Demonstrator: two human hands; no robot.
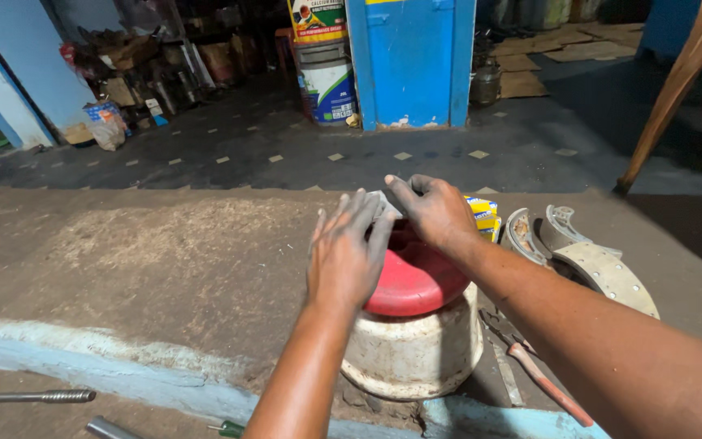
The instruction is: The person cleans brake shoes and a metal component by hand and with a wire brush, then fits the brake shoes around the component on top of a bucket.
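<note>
Both hands hid most of a pale object, orientation unclear; left hand (349, 250) spread flat, right hand (435, 210) pinched it at twelve o'clock above the red lid (416, 280).

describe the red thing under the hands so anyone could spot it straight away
Start at the tall blue pillar and come down to the concrete floor in front. There an upturned dirty white bucket stands, and the red lid lies on top of it, under both hands. It is the only bright red, round, domed thing among grey metal parts.
</note>
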